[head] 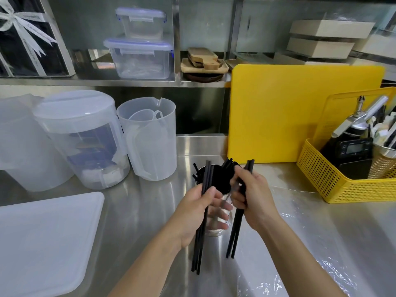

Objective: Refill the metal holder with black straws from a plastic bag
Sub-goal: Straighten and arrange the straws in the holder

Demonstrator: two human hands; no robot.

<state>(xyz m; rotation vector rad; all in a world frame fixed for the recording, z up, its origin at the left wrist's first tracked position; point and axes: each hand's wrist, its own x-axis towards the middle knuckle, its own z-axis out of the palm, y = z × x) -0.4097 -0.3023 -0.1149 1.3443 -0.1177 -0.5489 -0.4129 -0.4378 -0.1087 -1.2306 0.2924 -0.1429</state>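
Here the metal holder stands between and just behind both hands, black straws poking from its mouth, while the left hand grips a few long thin matte straws and the right hand grips another few.

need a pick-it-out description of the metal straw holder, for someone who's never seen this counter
Start at the big yellow cutting board leaning at the back of the steel counter. In front of its lower left corner, between the left hand and right hand, stands the metal holder: a shiny cylinder with black straws poking out, unlike the translucent plastic jugs further left.
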